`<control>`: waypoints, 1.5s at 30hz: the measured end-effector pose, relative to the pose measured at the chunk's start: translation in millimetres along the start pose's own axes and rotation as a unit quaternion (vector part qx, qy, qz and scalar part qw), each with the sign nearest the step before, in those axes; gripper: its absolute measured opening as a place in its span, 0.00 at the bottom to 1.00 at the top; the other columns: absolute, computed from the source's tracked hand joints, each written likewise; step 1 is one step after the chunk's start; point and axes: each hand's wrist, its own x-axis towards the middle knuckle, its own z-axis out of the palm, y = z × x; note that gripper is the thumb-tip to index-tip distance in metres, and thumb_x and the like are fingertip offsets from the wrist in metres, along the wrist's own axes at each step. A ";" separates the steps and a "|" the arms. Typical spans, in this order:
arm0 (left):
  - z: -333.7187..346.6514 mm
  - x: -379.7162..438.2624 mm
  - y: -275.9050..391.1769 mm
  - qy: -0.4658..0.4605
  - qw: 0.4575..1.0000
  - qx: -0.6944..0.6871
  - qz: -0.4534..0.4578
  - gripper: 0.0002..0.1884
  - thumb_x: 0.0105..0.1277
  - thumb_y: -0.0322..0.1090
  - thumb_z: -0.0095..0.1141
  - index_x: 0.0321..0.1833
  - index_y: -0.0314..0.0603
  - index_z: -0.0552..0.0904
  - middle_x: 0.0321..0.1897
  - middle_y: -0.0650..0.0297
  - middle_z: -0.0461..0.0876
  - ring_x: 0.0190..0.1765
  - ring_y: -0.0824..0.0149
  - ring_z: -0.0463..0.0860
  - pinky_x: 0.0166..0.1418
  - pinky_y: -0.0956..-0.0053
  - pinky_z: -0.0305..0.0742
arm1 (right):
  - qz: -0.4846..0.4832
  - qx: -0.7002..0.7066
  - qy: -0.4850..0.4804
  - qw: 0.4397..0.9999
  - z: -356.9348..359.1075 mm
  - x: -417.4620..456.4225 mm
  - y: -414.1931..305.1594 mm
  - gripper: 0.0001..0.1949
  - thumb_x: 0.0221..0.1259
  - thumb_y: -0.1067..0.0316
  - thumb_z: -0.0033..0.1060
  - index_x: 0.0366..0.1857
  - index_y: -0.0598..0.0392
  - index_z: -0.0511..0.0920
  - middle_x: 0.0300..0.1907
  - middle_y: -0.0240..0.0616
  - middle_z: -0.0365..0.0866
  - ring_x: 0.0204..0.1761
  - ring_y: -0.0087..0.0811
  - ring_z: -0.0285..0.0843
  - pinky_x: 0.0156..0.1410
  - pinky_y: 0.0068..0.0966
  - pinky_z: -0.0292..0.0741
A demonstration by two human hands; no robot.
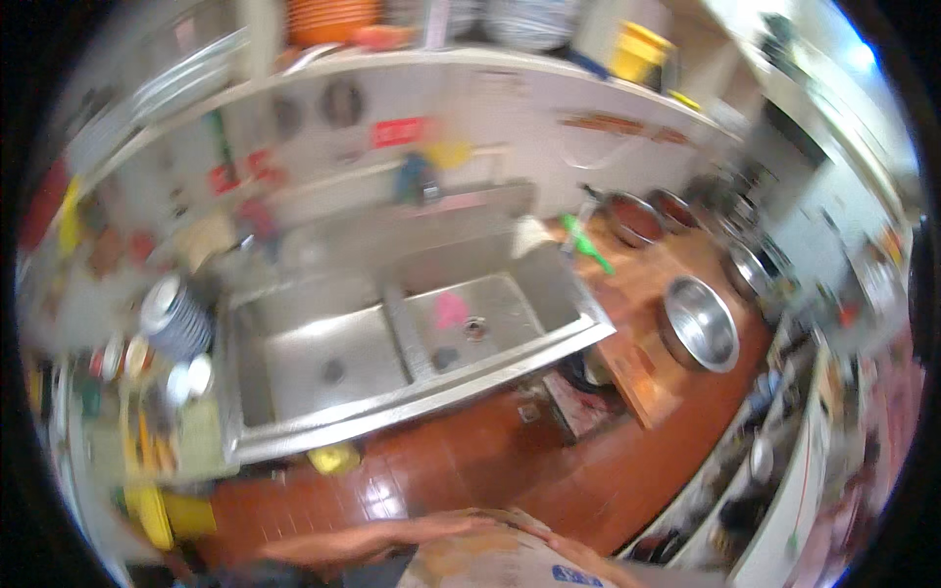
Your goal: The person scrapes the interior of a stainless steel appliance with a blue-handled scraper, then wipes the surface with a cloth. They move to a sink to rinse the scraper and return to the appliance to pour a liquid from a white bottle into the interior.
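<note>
My left hand [467, 521] rests at the upper edge of a pale, stained apron or cloth [478, 562] with blue printing, low in the view in front of my body. Just right of it, my right hand [540, 531] lies along the same edge. Blur hides the fingers of both, so whether they grip the cloth is unclear. Ahead stands a double stainless steel sink [412, 389]. Its right basin holds a pink cloth or sponge [450, 310] near the drain [476, 328]. A darker round spot, probably a drain [334, 370], marks the left basin.
On the wooden counter [625, 294] at right sit a steel bowl [702, 323], a green utensil [587, 242] and brown-red pans [634, 219]. Stacked bowls [176, 320] stand left of the sink. Below are a yellow bin [169, 514] and red floor tiles [456, 441]. Shelves [757, 470] run along the right.
</note>
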 end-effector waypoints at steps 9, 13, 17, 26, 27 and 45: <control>93.0 8.2 6.5 0.066 0.993 -0.028 0.094 0.31 0.75 0.55 0.29 0.74 0.44 0.55 0.75 0.58 0.48 0.75 0.60 0.45 0.76 0.66 0.42 | 0.093 -0.031 -0.039 0.994 -33.3 -18.3 -20.3 0.34 0.69 0.43 0.45 0.69 0.60 0.60 0.68 0.48 0.63 0.70 0.38 0.58 0.76 0.33 0.49; 137.9 -28.3 -9.2 0.163 0.979 -0.077 0.096 0.32 0.75 0.57 0.27 0.75 0.45 0.52 0.77 0.59 0.43 0.77 0.59 0.40 0.77 0.66 0.38 | 0.101 -0.061 -0.113 0.987 -45.5 -14.8 -23.8 0.34 0.68 0.43 0.45 0.69 0.60 0.60 0.67 0.48 0.64 0.70 0.38 0.59 0.75 0.33 0.49; 182.1 -82.1 -15.4 0.289 0.954 -0.021 0.075 0.32 0.76 0.55 0.26 0.75 0.40 0.50 0.77 0.58 0.41 0.78 0.60 0.39 0.78 0.66 0.35 | 0.130 -0.099 -0.196 0.967 -19.3 11.3 -33.9 0.34 0.68 0.43 0.45 0.68 0.60 0.60 0.67 0.48 0.64 0.69 0.38 0.59 0.75 0.33 0.50; 218.6 -252.5 -110.5 0.382 0.865 -0.115 0.304 0.32 0.75 0.52 0.34 0.72 0.35 0.58 0.74 0.54 0.53 0.76 0.56 0.51 0.77 0.61 0.42 | 0.228 -0.157 -0.394 0.876 112.0 139.8 -55.9 0.35 0.67 0.42 0.46 0.68 0.60 0.61 0.66 0.48 0.65 0.69 0.38 0.60 0.75 0.33 0.50; 223.1 -278.4 -129.2 0.384 0.837 -0.167 0.351 0.31 0.74 0.52 0.36 0.72 0.35 0.59 0.73 0.53 0.57 0.74 0.55 0.55 0.76 0.60 0.45 | 0.238 -0.157 -0.404 0.869 128.7 153.5 -58.4 0.35 0.67 0.42 0.46 0.68 0.60 0.61 0.66 0.48 0.65 0.69 0.38 0.60 0.75 0.33 0.50; 237.5 -472.1 -237.0 0.881 0.211 -0.423 0.005 0.18 0.65 0.27 0.54 0.58 0.37 0.72 0.46 0.60 0.78 0.49 0.67 0.78 0.53 0.72 0.73 | -0.062 -0.508 -0.347 0.786 444.6 689.0 -124.0 0.26 0.63 0.55 0.60 0.61 0.57 0.69 0.38 0.39 0.82 0.40 0.26 0.79 0.47 0.27 0.76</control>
